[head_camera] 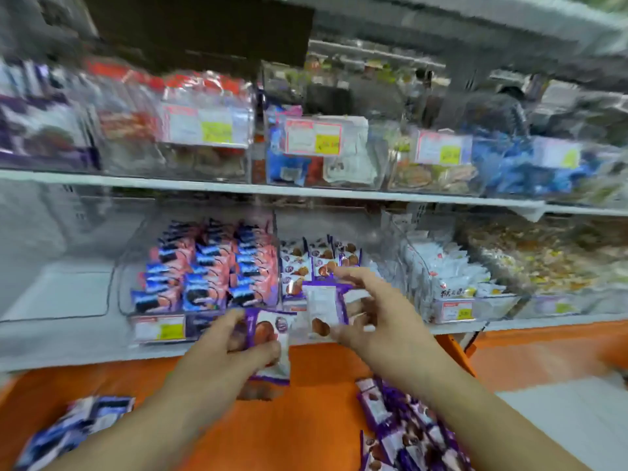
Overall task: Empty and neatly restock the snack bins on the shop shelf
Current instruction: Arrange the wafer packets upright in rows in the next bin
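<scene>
Restocking middle bin [292, 246] at 12 o'clock | left hand [234, 345] gripping cookie packs [272, 338] | right hand [377, 314] pinching one pack [321, 309] | I'm aiming to slot it upright, matching rows | spare packs [407, 433] lying at 5 o'clock

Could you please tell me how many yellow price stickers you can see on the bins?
6: four on the upper-shelf bins, two on the lower ones; blur may hide others.

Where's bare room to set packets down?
Bare orange surface between the blue packet heap and the purple packet pile; the clear bin left of the blue-pink packet bin looks empty. Other bins crowded.
</scene>
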